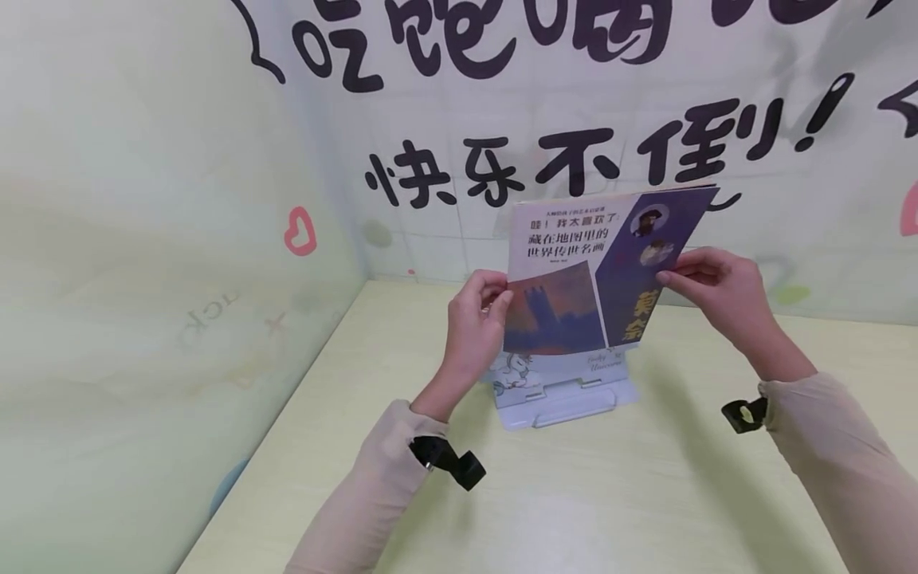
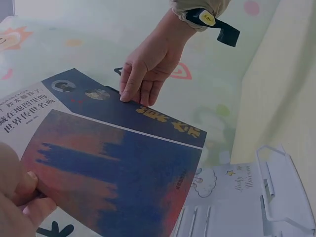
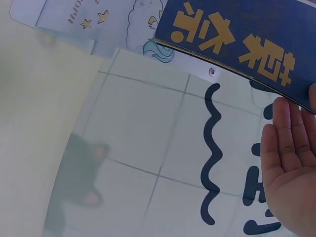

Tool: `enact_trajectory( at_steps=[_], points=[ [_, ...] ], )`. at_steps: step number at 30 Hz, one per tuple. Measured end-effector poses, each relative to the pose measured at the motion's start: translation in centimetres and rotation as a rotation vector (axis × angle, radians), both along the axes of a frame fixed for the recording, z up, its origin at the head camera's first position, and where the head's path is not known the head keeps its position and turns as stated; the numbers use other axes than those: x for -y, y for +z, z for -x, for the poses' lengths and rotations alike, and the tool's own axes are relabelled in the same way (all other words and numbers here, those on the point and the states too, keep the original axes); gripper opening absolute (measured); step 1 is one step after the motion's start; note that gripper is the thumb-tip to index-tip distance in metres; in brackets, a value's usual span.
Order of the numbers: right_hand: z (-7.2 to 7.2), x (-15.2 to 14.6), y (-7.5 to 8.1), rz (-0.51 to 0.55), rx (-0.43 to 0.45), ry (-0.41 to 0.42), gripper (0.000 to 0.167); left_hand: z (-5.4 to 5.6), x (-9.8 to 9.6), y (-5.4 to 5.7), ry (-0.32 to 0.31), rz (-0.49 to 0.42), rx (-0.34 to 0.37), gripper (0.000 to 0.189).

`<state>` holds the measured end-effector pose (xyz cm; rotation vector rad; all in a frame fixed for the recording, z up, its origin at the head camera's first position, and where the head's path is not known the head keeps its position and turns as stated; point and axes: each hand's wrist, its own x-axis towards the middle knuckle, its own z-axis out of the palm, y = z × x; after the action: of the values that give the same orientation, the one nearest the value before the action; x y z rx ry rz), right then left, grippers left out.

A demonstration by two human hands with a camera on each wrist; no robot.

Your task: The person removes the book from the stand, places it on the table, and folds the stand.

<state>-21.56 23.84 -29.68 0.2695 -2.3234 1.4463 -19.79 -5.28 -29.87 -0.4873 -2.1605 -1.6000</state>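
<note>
Left hand (image 1: pixel 475 323) and right hand (image 1: pixel 724 295) pinch opposite sides of a book (image 1: pixel 559 299), held above a white stand's ledge (image 1: pixel 575 406), not yet set down.

Long beige sleeves (image 1: pixel 369 494) cover my forearms, the cloth creased into soft folds towards the cuffs, just behind my left hand (image 1: pixel 473 331) and my right hand (image 1: pixel 731 303). At each cuff I wear a black strap (image 1: pixel 432 452) with a blocky black end (image 1: pixel 468 471) jutting out; the right strap (image 2: pixel 196 16) carries a yellow label (image 2: pixel 207 18) with tiny dark marks.
</note>
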Motion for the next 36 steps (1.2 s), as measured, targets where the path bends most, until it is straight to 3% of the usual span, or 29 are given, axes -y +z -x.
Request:
enact_trajectory(
  at_steps=[7, 13, 17, 22, 30, 36],
  points=[
    [-2.1, -1.8, 1.3, -0.023, -0.014, -0.082, 0.014, 0.4, -1.7, 0.7, -0.051, -0.055, 0.055, 0.014],
    [-4.0, -4.3, 1.5, -0.081, 0.003, -0.146, 0.012, 0.7, -3.9, 0.2, -0.113, -0.061, 0.102, 0.015],
    [-5.1, -6.2, 1.0, -0.186, 0.033, -0.198, 0.017, 0.8, -5.5, -0.8, -0.157, -0.065, 0.155, 0.014],
    [-6.6, -8.6, 0.2, -0.302, 0.095, -0.225, 0.029, 0.6, -7.8, -2.3, -0.22, -0.099, 0.287, 0.014],
    [-8.9, -12.2, -2.9, -0.357, 0.209, -0.184, 0.024, -0.9, -10.9, -5.6, -0.311, -0.058, 0.443, 0.016],
    [-10.3, -14.2, -5.2, -0.388, 0.352, -0.157, 0.03, -1.9, -13.1, -8.2, -0.362, -0.127, 0.56, 0.014]
  ],
)
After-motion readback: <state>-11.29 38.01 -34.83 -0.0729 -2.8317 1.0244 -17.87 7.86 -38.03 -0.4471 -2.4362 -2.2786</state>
